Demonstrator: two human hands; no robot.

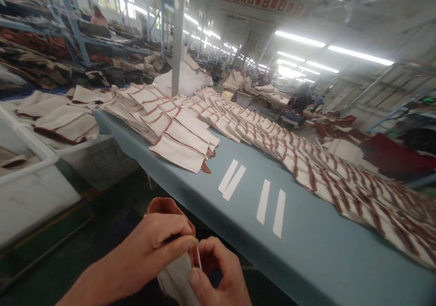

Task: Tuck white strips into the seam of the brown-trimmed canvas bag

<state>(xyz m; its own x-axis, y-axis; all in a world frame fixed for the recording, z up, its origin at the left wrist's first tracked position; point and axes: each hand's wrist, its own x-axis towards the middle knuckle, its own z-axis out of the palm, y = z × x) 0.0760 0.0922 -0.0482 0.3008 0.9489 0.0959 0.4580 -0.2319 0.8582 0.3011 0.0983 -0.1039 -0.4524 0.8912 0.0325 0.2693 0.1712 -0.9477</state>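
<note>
A cream and brown sewn fabric piece (175, 276) is held up in front of me, off the table. My left hand (163, 240) is closed around its upper part, thumb pressed near the brown edge. On the right side, my right hand (218, 274) is curled with thumb and fingers pinched at the same edge. Between the two hands shows a thin white strip (199, 257), seen nearly edge-on, with my left thumb at its top and my right fingers beside it. The inside of the piece is mostly hidden by my hands.
Four-sided white strips (263, 201) lie on the blue-grey table (238, 233). Stacked cream panels with brown edges (184, 144) cover its far left, and long overlapping rows (306, 160) run along its far side. White bins (30, 192) stand left; a metal post (179, 37) rises behind.
</note>
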